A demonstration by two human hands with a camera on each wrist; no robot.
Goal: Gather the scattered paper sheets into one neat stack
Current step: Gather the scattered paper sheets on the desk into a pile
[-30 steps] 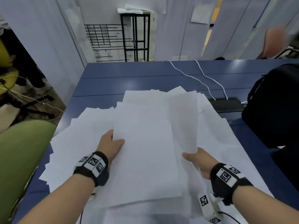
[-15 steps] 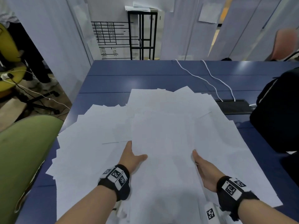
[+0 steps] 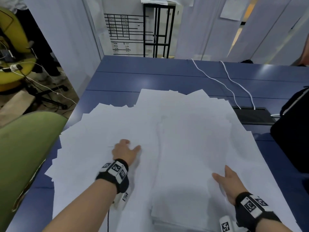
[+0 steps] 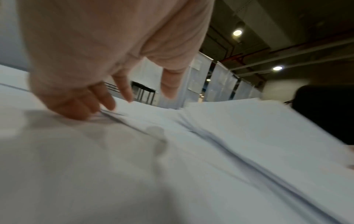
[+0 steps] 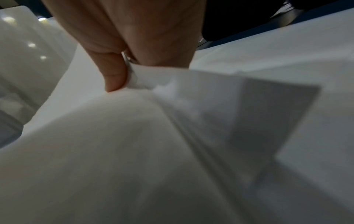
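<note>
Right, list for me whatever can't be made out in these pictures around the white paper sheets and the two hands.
- Left hand: head view hides its fingertips behind the hand's back; left wrist view is motion-blurred, so contact with the scattered white paper sheets is unclear.
- Right hand: fingers hidden under sheets of the thicker white paper stack; right wrist view blurred.
- Sheet count: edges too faint.
- Black bag: cut off by the frame edge.

The head view looks forward and down from above the blue bench, taking in both forearms and the whole spread of paper sheets. Each wrist view sits very close and low over those same sheets, looking along its own hand across them.
</note>
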